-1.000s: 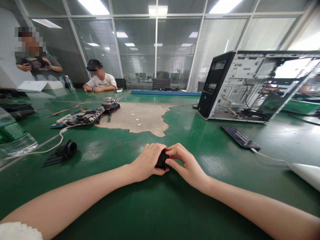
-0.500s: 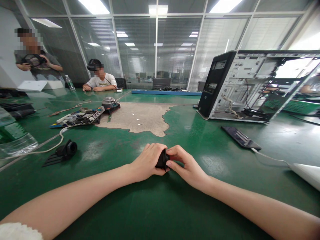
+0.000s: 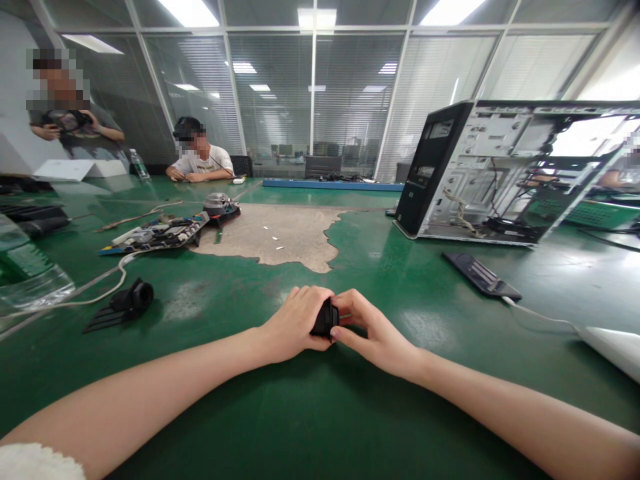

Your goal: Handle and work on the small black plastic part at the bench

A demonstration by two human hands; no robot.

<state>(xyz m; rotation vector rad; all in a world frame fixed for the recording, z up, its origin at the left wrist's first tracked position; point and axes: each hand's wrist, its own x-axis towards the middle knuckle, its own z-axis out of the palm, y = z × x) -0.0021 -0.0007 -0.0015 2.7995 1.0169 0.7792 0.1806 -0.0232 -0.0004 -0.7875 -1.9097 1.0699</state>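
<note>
A small black part (image 3: pixel 325 319), plastic-looking, is held between my two hands just above the green table (image 3: pixel 240 427). My left hand (image 3: pixel 295 320) wraps over it from the left, hiding much of it. From the other side, my right hand (image 3: pixel 373 327) pinches its right edge with thumb and fingertips. What kind of part it is cannot be made out. Off to the left lies a black plastic piece (image 3: pixel 134 299) with a round opening and flat slats.
An opened computer case (image 3: pixel 433 177) stands at right, near a dark flat device (image 3: pixel 480 275) on a white cable. A circuit board (image 3: pixel 160 232), a heatsink fan (image 3: pixel 220 208) and a bottle (image 3: pixel 30 267) are at left. Two people (image 3: pixel 200 157) are across the table.
My right thumb has shifted slightly along the black part's edge, and the part shows a little more of its face. My left hand stays in place.
</note>
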